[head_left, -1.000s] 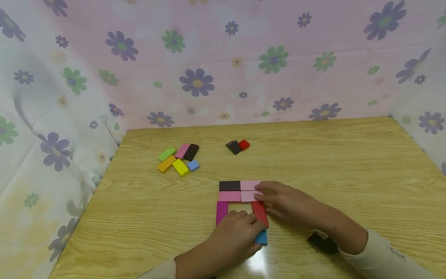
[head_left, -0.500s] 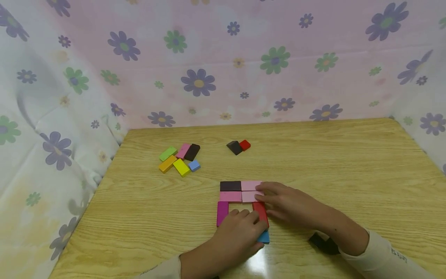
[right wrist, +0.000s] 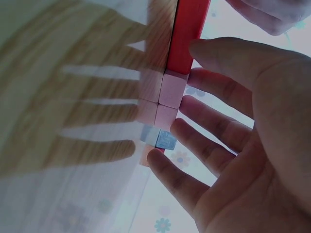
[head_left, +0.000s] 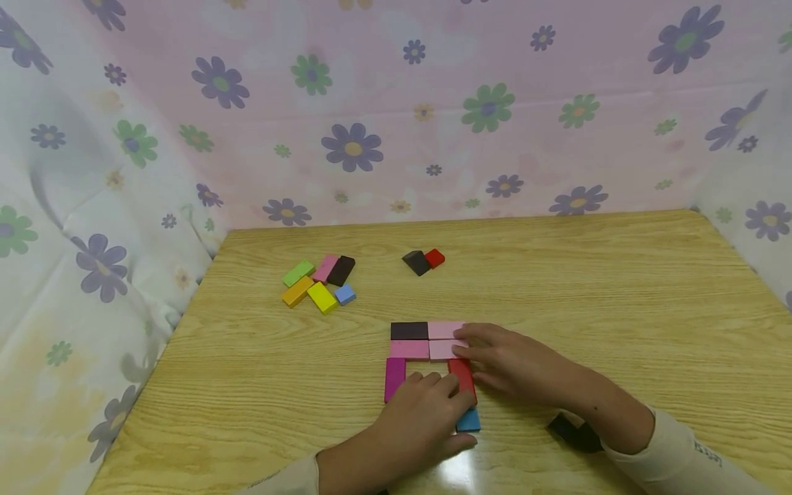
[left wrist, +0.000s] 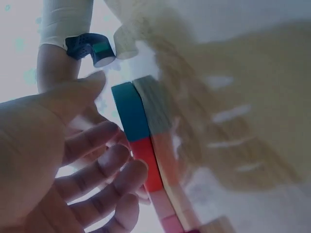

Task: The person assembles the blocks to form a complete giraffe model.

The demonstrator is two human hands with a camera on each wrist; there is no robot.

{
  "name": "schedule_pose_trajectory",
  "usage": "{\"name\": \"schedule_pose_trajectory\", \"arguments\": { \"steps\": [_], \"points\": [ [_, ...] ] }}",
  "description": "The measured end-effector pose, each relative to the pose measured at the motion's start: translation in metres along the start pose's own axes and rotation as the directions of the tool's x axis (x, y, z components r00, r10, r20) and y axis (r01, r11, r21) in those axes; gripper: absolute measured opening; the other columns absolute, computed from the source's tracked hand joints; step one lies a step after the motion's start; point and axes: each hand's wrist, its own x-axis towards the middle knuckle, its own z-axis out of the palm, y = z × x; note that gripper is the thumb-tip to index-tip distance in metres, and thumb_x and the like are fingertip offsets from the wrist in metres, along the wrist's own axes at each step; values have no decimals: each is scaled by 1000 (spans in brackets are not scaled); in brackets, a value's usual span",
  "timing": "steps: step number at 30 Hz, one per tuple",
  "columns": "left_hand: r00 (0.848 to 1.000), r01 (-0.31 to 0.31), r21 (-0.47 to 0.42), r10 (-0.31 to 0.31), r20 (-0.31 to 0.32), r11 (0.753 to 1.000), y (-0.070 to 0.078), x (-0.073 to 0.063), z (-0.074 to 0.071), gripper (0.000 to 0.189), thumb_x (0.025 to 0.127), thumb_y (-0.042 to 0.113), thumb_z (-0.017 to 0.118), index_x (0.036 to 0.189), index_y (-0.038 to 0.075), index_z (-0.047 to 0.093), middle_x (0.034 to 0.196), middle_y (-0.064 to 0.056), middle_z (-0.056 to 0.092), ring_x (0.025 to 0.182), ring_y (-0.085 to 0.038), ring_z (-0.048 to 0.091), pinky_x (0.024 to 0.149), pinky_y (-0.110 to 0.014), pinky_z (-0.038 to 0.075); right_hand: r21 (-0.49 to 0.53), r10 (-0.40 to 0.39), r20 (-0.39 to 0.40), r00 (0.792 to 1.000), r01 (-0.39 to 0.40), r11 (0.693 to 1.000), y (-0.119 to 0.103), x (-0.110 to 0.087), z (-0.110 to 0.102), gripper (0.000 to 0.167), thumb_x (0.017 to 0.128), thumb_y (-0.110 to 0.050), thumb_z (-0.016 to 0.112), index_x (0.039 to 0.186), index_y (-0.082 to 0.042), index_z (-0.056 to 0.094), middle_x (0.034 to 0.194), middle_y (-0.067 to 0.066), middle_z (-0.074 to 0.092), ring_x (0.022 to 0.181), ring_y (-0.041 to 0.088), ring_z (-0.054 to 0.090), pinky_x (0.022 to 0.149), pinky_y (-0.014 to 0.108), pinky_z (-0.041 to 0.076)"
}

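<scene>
Just beside the left hand (head_left: 417,416), the blue block (head_left: 468,420)

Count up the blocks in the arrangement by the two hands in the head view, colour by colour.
Black block: 1
Pink blocks: 3
Magenta block: 1
Red block: 1
Blue block: 1
Total in view: 7; the left hand may hide more.

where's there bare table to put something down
Bare tabletop spans from the small red block to the right cloth; more lies left of the magenta block. Crowded: by left fingers and blue block, by right fingers and pale pink blocks, and around the yellow block.
</scene>
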Motion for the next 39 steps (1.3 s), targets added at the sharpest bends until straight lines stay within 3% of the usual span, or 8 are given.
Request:
{"name": "schedule_pose_trajectory", "arguments": {
  "steps": [6,11,14,19,24,29,31,39],
  "points": [
    [998,57,-69,-59,-25,996,-16,-8,-6,36,94,52,63,116,24,68,104,7,65,90,-8,62,81,-26,55,0,18,8,1000,-18,1000,-2,1,-1,45,91,-23,73,134,-11,65,141,8,58,130,27,55,101,45,52],
    [980,170,-88,-178,-87,982,-42,-15,-11,30,93,44,68,113,21,70,102,5,66,91,-11,62,85,-32,55,1,16,11,1000,-16,1000,-3,2,-3,44,92,-21,72,134,-11,65,141,9,58,129,28,55,101,46,52],
    [955,271,-122,-282,-87,955,-61,-18,-14,32,91,42,71,115,20,70,105,2,67,97,-16,63,93,-41,54,-1,14,12,1000,-14,1000,-2,2,-3,44,92,-22,71,134,-11,65,141,9,58,130,29,55,101,46,52],
    [900,397,-180,-420,-118,900,-98,-23,-17,35,92,39,71,119,17,69,112,-3,68,108,-24,63,97,-47,52,-16,-1,-4,1000,1,1000,-1,2,-1,44,92,-22,72,134,-11,65,141,10,57,130,28,55,102,45,52],
    [861,468,-148,-487,-145,871,-135,-25,-18,42,93,38,70,126,13,66,119,-9,67,113,-29,63,94,-51,52,-27,-7,-14,1000,6,1000,0,1,1,44,91,-22,72,133,-11,65,141,10,58,129,28,56,102,45,52],
    [833,528,-134,-543,-111,838,-161,-26,-16,45,94,35,69,131,11,64,129,-14,64,122,-36,59,98,-56,50,-28,-6,-8,1000,5,1000,0,0,2,43,92,-22,71,134,-11,65,142,10,57,130,29,56,102,45,52],
    [827,540,-135,-553,-99,831,-168,-26,-15,44,94,34,69,132,11,64,130,-15,63,122,-37,58,98,-58,50,-28,-9,-9,1000,9,1000,0,0,2,43,93,-22,71,134,-11,65,142,11,57,130,29,56,102,45,52],
    [833,531,-144,-546,-89,835,-180,-25,-9,40,95,25,69,133,12,64,127,-14,65,121,-35,59,96,-58,50,-27,-22,-19,1000,21,999,-1,0,0,43,92,-18,71,134,-10,65,141,11,58,128,30,57,100,46,53]
  ]
}}
